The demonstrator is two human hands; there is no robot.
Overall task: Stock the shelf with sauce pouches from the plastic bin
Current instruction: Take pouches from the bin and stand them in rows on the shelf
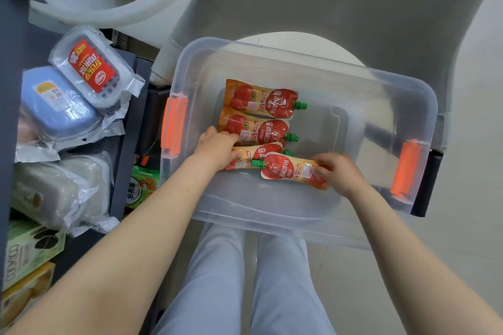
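Observation:
A clear plastic bin with orange latches stands on a white stool in front of me. Several red-and-yellow tomato sauce pouches with green caps lie inside. Two pouches lie flat side by side at the back. My left hand grips the end of a third pouch lying below them. My right hand pinches the flat end of a fourth pouch, which lies across the third with its cap pointing left.
A dark shelf stands to the left, holding wrapped lunch boxes, a red-labelled box, green and yellow cartons and a green packet. My legs are below the bin. Pale floor lies to the right.

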